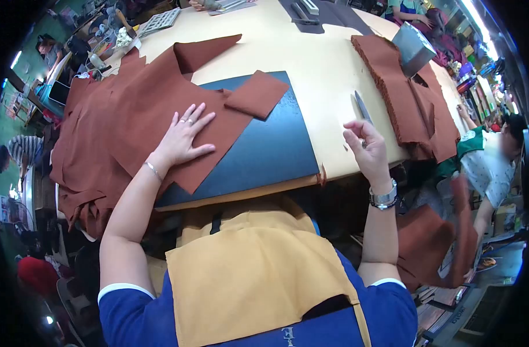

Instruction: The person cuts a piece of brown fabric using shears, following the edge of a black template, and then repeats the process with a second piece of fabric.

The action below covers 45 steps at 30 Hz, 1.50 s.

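My left hand [188,136] lies flat with spread fingers on a large reddish-brown leather piece [140,110]. That leather partly covers a dark cutting board [276,144]. A smaller folded-looking brown piece [259,95] rests on the board's far part, beyond my left fingers. To the right of the board, my right hand [367,150] is raised over the pale tabletop with its fingers curled. A narrow, pointed metal knife [362,107] projects from that hand, blade tip away from me; the handle is hidden by the fingers.
A stack of brown leather [386,87] lies at the right under a metal block [413,49]. Layered leather hangs over the table's left edge. A keypad-like tray [161,21] and dark bars [304,14] sit at the back. A co-worker [487,156] is close on the right beside brown pieces [426,243].
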Tool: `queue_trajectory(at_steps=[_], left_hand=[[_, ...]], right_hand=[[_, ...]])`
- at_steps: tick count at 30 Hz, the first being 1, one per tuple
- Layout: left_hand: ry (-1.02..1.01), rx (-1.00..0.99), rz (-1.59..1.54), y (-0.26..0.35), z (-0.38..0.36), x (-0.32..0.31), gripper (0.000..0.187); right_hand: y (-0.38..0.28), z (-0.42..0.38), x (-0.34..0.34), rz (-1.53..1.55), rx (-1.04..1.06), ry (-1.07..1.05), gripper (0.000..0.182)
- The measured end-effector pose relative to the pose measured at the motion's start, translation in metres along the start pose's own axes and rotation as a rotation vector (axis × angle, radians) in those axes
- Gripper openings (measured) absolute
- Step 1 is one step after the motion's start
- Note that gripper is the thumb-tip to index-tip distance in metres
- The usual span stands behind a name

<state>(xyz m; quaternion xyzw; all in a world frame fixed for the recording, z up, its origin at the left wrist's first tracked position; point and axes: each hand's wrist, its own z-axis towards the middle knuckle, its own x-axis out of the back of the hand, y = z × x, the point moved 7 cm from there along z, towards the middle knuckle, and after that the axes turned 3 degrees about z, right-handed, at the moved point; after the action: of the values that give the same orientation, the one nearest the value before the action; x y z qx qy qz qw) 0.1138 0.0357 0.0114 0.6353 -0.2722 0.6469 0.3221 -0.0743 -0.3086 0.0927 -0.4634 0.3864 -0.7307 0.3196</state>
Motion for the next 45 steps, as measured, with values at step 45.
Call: queue_trajectory(at_steps=[45], left_hand=[[0.064,0.310,-0.100,0.046,0.065,-0.018,0.096]], right_hand=[[0.062,-0.163,-0.120,1.265,-0.824,-0.407,0.053]])
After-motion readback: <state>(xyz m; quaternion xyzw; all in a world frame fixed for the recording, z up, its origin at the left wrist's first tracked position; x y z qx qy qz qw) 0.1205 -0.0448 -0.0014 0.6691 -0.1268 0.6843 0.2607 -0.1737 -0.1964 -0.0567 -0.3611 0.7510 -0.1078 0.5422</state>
